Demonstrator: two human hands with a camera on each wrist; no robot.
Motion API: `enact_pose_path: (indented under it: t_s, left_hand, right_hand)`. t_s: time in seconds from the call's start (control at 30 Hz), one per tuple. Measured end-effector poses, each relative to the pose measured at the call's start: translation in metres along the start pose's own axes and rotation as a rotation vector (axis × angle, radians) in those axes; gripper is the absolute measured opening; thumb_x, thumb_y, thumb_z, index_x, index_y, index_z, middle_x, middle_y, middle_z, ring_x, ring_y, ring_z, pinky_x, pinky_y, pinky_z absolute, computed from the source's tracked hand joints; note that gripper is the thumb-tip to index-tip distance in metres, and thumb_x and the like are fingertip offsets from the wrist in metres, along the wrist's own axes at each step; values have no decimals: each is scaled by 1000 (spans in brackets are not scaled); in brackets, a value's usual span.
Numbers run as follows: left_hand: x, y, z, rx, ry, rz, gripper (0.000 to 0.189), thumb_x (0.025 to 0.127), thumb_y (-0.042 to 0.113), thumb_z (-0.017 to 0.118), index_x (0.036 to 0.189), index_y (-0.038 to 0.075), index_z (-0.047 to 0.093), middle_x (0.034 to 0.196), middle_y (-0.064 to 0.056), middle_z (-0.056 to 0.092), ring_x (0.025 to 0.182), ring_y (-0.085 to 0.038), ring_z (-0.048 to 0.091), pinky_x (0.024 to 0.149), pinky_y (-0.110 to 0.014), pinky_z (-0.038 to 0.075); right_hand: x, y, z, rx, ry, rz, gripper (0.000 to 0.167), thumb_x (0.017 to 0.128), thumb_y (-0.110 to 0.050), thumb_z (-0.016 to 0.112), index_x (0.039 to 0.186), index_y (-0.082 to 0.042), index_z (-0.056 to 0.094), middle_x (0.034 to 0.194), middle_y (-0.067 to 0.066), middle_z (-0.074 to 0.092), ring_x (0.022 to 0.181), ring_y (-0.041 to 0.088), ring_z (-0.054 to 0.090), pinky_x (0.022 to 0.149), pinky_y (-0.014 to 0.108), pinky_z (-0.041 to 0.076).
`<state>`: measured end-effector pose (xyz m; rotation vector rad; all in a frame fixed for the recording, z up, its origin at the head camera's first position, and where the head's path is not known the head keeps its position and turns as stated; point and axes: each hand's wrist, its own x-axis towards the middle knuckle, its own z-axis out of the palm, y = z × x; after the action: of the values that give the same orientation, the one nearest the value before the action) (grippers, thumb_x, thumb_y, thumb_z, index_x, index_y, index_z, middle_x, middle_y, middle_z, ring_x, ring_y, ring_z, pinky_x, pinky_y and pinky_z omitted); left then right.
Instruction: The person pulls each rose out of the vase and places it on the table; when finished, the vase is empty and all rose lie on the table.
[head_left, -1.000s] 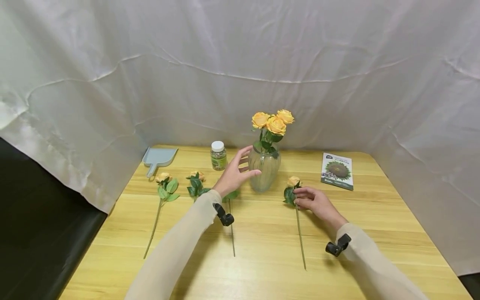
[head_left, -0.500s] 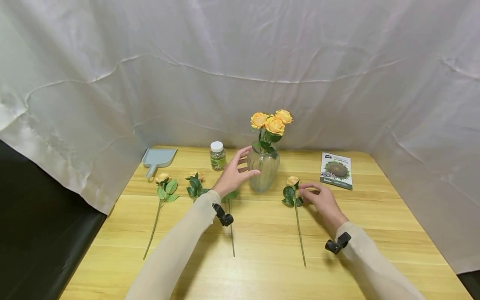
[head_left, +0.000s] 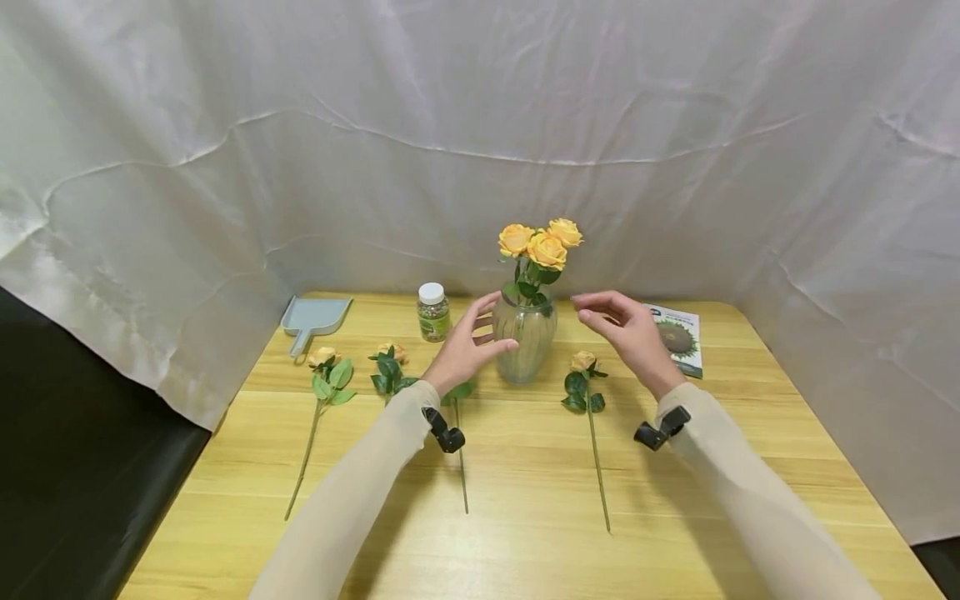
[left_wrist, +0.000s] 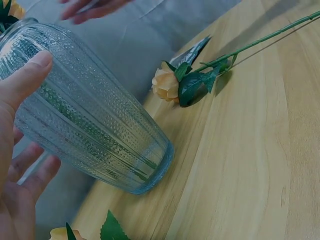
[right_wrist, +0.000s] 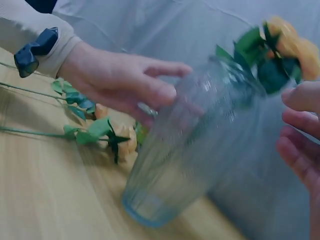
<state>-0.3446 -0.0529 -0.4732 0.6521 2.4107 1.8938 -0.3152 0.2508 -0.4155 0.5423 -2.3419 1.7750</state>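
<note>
A ribbed clear glass vase (head_left: 527,346) stands upright at the back middle of the table, with 3 yellow roses (head_left: 547,250) in it. My left hand (head_left: 461,350) holds the vase from its left side, thumb in front and fingers round the far side. To the right of the vase my right hand (head_left: 626,329) hovers at about rim height, fingers loosely bent and holding nothing; the right wrist view shows its fingers (right_wrist: 302,130) apart from the glass. Below it a single yellow rose (head_left: 583,361) lies on the table, its stem toward me.
More yellow roses (head_left: 324,358) with green stems lie on the left, partly hidden by my left arm. Behind them are a grey-blue dustpan (head_left: 315,315) and a white-capped jar (head_left: 433,315). A sunflower seed packet (head_left: 686,329) lies back right, partly covered by my right hand.
My right hand has let go of the rose on the right, then lifted up and back toward the vase's rim. My left hand has stayed at the vase.
</note>
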Motion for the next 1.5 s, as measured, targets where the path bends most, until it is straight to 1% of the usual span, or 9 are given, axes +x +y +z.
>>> enact_pose_path:
  t_s: [0.13,0.27,0.4,0.6,0.77,0.97,1.13,1.37,1.5]
  left_hand:
    - [0,1,0,-10,2,7,86,95,36,87,165,47,38,171,-8,40,152,-39,49,127,-54,47]
    - [1,1,2,-18,-1,16,86,95,36,87,165,45,38,170,-9,41,151,-38,50,127,-55,47]
    - [3,0,3,-13,-2,22,87,95,37,88,166,44,38,170,-9,43,150,-38,52,126,-53,48]
    - [4,0,3,-1,1,23,89,95,36,88,167,42,37,170,-8,42,150,-37,52,125,-53,49]
    - [3,1,4,-6,0,23,89,96,32,87,169,34,36,171,-8,42,149,-36,52,125,-53,49]
    - [4,-1,4,-16,-5,32,93,96,32,87,171,20,33,171,-10,41,150,-39,51,126,-55,47]
    - [4,-2,3,-16,-1,31,92,96,31,87,171,22,34,171,-10,41,150,-39,52,126,-55,48]
    - [4,-2,2,-10,12,33,92,95,29,88,170,21,35,169,-10,43,148,-38,54,124,-52,51]
    - [3,-3,1,-3,13,34,91,95,28,88,170,23,36,170,-11,43,148,-39,53,124,-52,51]
  right_hand:
    - [18,-16,13,-26,-58,-54,35,108,-24,72,137,-5,72,151,12,66,137,13,63,115,23,54]
    - [28,-24,24,-18,-77,-80,34,108,-21,72,137,-3,72,154,14,65,143,22,60,112,23,57]
    - [34,-28,30,-19,-91,-79,32,109,-19,70,137,-3,73,154,14,64,142,29,61,109,25,58]
    - [41,-32,38,-85,-84,-93,31,110,-22,69,137,-9,76,147,12,68,133,24,61,108,36,56]
    - [45,-36,47,-70,-43,-78,32,109,-22,69,139,-10,74,133,16,70,112,25,66,95,30,58]
    - [47,-41,52,38,46,-143,29,108,-13,70,134,-2,73,134,17,71,116,14,70,102,22,59]
    - [51,-48,53,53,107,-196,27,107,-10,70,132,2,72,131,14,74,118,9,71,101,21,60]
    - [59,-66,46,117,178,-259,28,103,-1,72,129,9,70,117,-7,75,110,8,73,97,20,61]
    - [63,-78,35,193,228,-281,25,100,4,73,125,3,73,114,-7,77,109,10,74,98,21,62]
